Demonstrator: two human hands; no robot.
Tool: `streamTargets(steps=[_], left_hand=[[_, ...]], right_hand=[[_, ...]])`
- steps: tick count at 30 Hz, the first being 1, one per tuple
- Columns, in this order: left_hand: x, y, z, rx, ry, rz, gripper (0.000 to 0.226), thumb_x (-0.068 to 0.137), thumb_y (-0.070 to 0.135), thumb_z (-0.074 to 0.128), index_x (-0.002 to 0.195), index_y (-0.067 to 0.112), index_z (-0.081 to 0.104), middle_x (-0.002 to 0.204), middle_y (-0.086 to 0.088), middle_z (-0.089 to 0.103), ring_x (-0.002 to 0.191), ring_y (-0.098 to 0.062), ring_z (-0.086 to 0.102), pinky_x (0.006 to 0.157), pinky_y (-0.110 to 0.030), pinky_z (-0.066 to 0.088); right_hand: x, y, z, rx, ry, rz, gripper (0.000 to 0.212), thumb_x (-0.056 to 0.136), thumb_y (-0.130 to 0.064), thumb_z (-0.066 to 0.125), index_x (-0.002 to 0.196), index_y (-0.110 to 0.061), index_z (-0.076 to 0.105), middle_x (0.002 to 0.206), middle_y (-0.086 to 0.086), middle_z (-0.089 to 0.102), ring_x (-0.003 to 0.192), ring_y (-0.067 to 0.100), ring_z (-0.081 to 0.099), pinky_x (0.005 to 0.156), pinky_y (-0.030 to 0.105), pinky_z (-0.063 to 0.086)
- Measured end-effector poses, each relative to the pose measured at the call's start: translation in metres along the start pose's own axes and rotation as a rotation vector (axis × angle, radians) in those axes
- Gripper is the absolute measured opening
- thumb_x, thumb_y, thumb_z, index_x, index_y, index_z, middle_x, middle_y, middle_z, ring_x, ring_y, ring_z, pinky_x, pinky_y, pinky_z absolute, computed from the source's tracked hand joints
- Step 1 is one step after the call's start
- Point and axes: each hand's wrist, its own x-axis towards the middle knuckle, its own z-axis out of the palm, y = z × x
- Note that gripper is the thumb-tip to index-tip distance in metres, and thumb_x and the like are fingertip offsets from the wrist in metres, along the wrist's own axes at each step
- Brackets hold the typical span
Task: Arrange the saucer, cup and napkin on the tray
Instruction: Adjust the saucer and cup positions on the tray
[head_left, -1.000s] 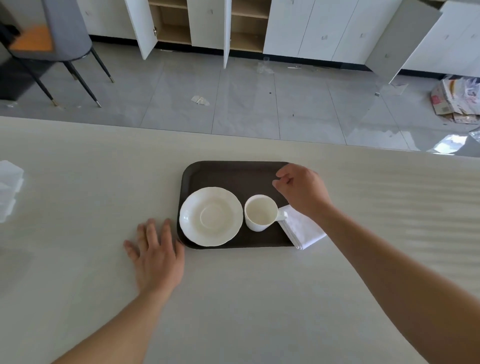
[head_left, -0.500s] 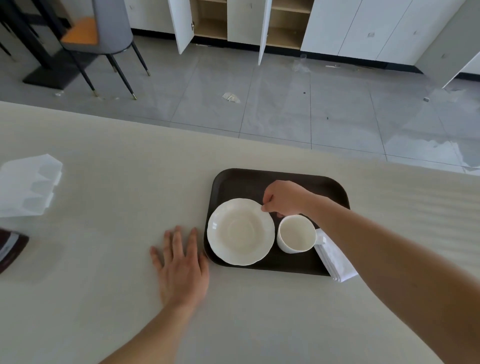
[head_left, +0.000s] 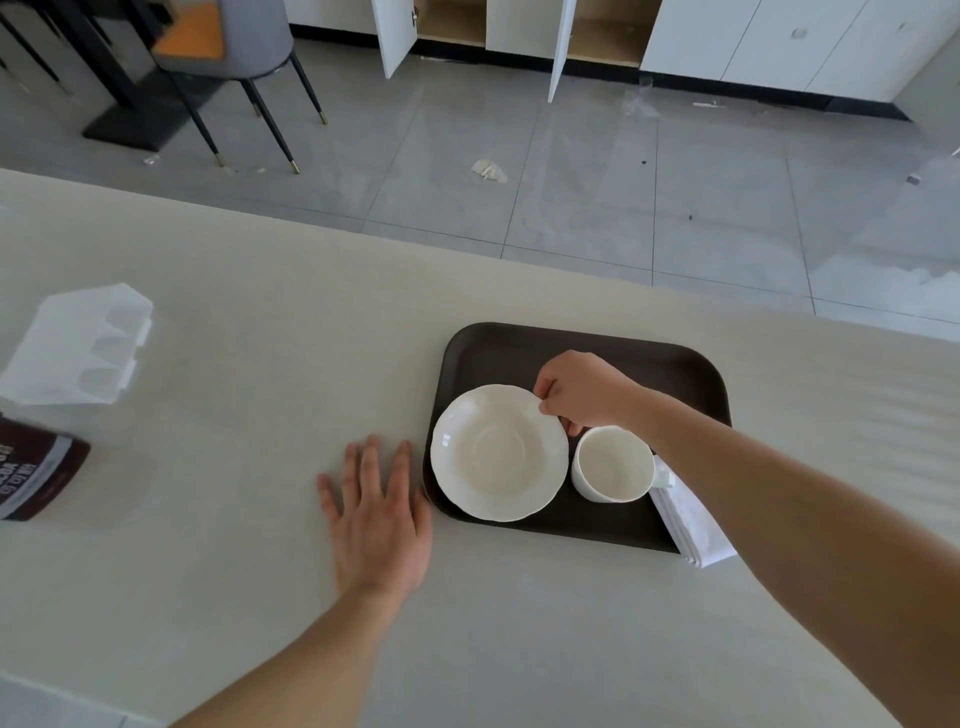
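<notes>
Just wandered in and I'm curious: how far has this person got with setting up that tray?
Saucer and cup already sit side by side on the dark tray. In hand: the right hand pinches the saucer's far rim, while the left hand lies flat on the table beside the tray. Left: the folded napkin hangs over the tray's right edge, and the cup isn't on the saucer.

White lettering runs along the dark brown packet (head_left: 36, 470) at the left edge of the desk (head_left: 249, 395), but it is too blurred to read. Nothing else carries any text.
</notes>
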Motion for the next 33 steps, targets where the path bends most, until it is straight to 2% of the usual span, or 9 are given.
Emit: streamTargets(steps=[4, 13, 16, 20, 28, 33], left_hand=[[-0.001, 0.000, -0.001, 0.001, 0.014, 0.003, 0.058, 0.091, 0.038, 0.034, 0.146, 0.024, 0.042, 0.157, -0.012, 0.034, 0.148, -0.033, 0.023, 0.119, -0.061, 0.013], [-0.001, -0.001, 0.001, 0.016, 0.004, -0.003, 0.057, 0.092, 0.040, 0.032, 0.146, 0.025, 0.042, 0.158, -0.012, 0.033, 0.149, -0.032, 0.022, 0.119, -0.061, 0.013], [0.000, -0.001, 0.001, 0.015, 0.009, -0.002, 0.057, 0.091, 0.039, 0.036, 0.146, 0.024, 0.043, 0.157, -0.013, 0.035, 0.148, -0.033, 0.025, 0.119, -0.061, 0.015], [0.000, 0.000, 0.000, 0.022, 0.009, -0.002, 0.057, 0.091, 0.039, 0.036, 0.145, 0.024, 0.043, 0.156, -0.013, 0.036, 0.147, -0.033, 0.025, 0.119, -0.061, 0.016], [0.000, -0.001, 0.001, 0.019, 0.004, 0.003, 0.057, 0.091, 0.039, 0.036, 0.145, 0.024, 0.044, 0.157, -0.013, 0.035, 0.147, -0.034, 0.026, 0.118, -0.062, 0.015], [0.000, -0.001, 0.001, 0.020, 0.004, 0.003, 0.057, 0.091, 0.039, 0.036, 0.145, 0.023, 0.044, 0.156, -0.013, 0.036, 0.147, -0.034, 0.026, 0.119, -0.062, 0.015]], right_hand=[[0.003, 0.001, 0.003, 0.016, 0.048, 0.014, 0.017, 0.089, -0.006, 0.059, 0.091, -0.018, 0.071, 0.081, 0.002, 0.074, 0.059, 0.024, 0.075, 0.063, 0.032, 0.062], [0.009, 0.008, -0.002, 0.072, 0.168, 0.043, 0.018, 0.090, -0.006, 0.056, 0.088, -0.018, 0.070, 0.065, -0.001, 0.071, 0.055, 0.019, 0.074, 0.069, 0.032, 0.061], [0.013, 0.010, -0.001, 0.093, 0.187, 0.054, 0.018, 0.090, -0.006, 0.056, 0.090, -0.016, 0.070, 0.068, 0.004, 0.075, 0.057, 0.020, 0.074, 0.070, 0.028, 0.059], [0.019, 0.012, -0.002, 0.141, 0.204, 0.083, 0.019, 0.091, -0.005, 0.056, 0.095, -0.013, 0.072, 0.072, 0.010, 0.077, 0.060, 0.021, 0.075, 0.076, 0.032, 0.061], [0.026, 0.013, -0.004, 0.297, 0.241, 0.159, 0.019, 0.090, -0.002, 0.056, 0.087, -0.013, 0.072, 0.071, 0.009, 0.077, 0.054, 0.018, 0.074, 0.070, 0.030, 0.061], [0.028, 0.014, -0.006, 0.401, 0.250, 0.207, 0.017, 0.089, 0.001, 0.056, 0.088, -0.009, 0.070, 0.072, 0.010, 0.076, 0.053, 0.021, 0.075, 0.071, 0.036, 0.064]])
